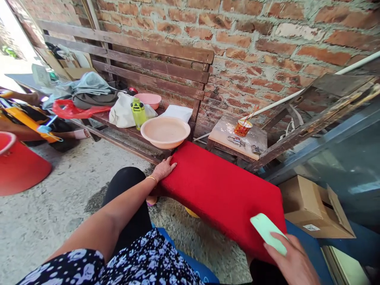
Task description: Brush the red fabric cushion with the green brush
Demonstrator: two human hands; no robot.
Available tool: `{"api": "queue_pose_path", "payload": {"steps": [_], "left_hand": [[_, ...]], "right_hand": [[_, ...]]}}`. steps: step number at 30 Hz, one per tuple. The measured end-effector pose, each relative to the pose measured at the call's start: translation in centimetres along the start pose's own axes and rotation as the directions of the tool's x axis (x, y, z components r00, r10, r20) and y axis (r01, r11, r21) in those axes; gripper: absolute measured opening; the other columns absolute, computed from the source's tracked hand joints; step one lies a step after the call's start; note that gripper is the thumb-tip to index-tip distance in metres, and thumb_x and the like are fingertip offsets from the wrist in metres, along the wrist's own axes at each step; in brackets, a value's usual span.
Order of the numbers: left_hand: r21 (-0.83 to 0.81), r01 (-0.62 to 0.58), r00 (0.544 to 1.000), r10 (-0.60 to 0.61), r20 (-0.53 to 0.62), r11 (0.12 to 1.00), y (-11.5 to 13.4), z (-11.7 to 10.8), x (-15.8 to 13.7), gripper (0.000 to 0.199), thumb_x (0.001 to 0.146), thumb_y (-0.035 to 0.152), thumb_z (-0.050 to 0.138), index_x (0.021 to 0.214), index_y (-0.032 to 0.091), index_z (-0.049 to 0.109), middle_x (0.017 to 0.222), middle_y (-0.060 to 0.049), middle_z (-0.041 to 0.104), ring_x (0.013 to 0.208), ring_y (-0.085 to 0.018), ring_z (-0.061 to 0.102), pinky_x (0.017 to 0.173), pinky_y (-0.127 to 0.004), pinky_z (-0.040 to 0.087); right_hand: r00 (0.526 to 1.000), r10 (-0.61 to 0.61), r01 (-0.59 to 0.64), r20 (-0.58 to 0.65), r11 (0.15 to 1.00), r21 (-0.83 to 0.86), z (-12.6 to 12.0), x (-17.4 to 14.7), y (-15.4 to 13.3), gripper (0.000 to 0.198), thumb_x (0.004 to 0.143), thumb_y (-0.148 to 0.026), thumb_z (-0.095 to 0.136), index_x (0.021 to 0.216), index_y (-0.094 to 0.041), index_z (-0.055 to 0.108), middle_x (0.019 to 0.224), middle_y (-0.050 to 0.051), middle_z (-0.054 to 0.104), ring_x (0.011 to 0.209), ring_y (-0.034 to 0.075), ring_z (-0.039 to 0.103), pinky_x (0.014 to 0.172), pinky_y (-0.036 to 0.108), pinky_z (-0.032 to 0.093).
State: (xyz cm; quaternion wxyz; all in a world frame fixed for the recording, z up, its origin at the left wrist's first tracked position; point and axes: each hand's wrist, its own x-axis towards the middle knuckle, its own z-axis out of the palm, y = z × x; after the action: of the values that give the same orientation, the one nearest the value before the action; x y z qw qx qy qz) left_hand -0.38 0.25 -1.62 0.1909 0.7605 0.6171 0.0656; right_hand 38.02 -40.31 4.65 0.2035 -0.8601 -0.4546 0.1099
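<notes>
A red cloth is spread smoothly over a long, narrow surface in front of me. My left hand lies flat at its far left corner, fingers stretched out on the fabric. Near the right end, my right hand grips a flat mint-green block with rounded corners. The block is over or on the red cloth; I cannot tell whether it touches. Its underside is hidden. Just beyond my left hand, a pale pink basin holds cloudy liquid.
A wooden bench bears a green bottle, a white bag and clothes. A stool holds a paper cup and padlocks. A red bucket stands left, a cardboard box right. Another person's leg shows at left.
</notes>
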Motion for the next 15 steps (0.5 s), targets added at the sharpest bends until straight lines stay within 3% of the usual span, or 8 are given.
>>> {"api": "queue_pose_path", "payload": {"steps": [4, 7, 10, 15], "left_hand": [[-0.009, 0.01, 1.0, -0.01, 0.021, 1.0, -0.2, 0.0, 0.1, 0.069, 0.095, 0.06, 0.035, 0.15, 0.018, 0.034, 0.136, -0.022, 0.056, 0.122, -0.03, 0.06, 0.105, -0.041, 0.041], [-0.009, 0.008, 1.0, -0.007, 0.027, 1.0, -0.4, 0.2, 0.5, 0.069, 0.095, 0.059, 0.035, 0.151, 0.017, 0.033, 0.138, -0.022, 0.055, 0.127, -0.031, 0.057, 0.107, -0.041, 0.04], [-0.008, 0.003, 1.0, -0.003, 0.027, 1.0, -0.5, 0.5, 0.7, 0.07, 0.095, 0.059, 0.035, 0.151, 0.018, 0.033, 0.138, -0.022, 0.056, 0.125, -0.031, 0.058, 0.105, -0.042, 0.041], [-0.001, -0.014, 1.0, 0.014, 0.0, 1.0, -0.6, 0.7, 0.5, 0.07, 0.095, 0.061, 0.033, 0.15, 0.018, 0.035, 0.135, -0.02, 0.057, 0.118, -0.032, 0.062, 0.103, -0.043, 0.043]], "right_hand": [[0.942, -0.264, 0.235, 0.206, 0.96, 0.156, 4.9, 2.1, -11.1, 0.038, 0.074, -0.04, 0.055, 0.105, -0.025, 0.071, 0.11, 0.006, 0.06, 0.102, 0.023, 0.06, 0.09, 0.034, 0.049], [0.905, -0.318, 0.281, 0.283, 0.945, 0.164, 6.1, 2.7, -13.4, 0.041, 0.069, -0.029, 0.054, 0.105, -0.024, 0.072, 0.108, 0.006, 0.06, 0.103, 0.023, 0.058, 0.092, 0.033, 0.047], [0.921, -0.21, 0.165, 0.329, 0.973, 0.159, 4.0, 2.0, -9.3, 0.043, 0.066, -0.032, 0.055, 0.104, -0.023, 0.072, 0.105, 0.006, 0.06, 0.1, 0.023, 0.06, 0.086, 0.032, 0.049], [0.958, 0.092, -0.096, 0.273, 0.995, 0.002, -3.6, -0.7, 3.5, 0.041, 0.059, -0.045, 0.059, 0.094, -0.03, 0.075, 0.102, 0.005, 0.064, 0.089, 0.025, 0.065, 0.079, 0.034, 0.053]]}}
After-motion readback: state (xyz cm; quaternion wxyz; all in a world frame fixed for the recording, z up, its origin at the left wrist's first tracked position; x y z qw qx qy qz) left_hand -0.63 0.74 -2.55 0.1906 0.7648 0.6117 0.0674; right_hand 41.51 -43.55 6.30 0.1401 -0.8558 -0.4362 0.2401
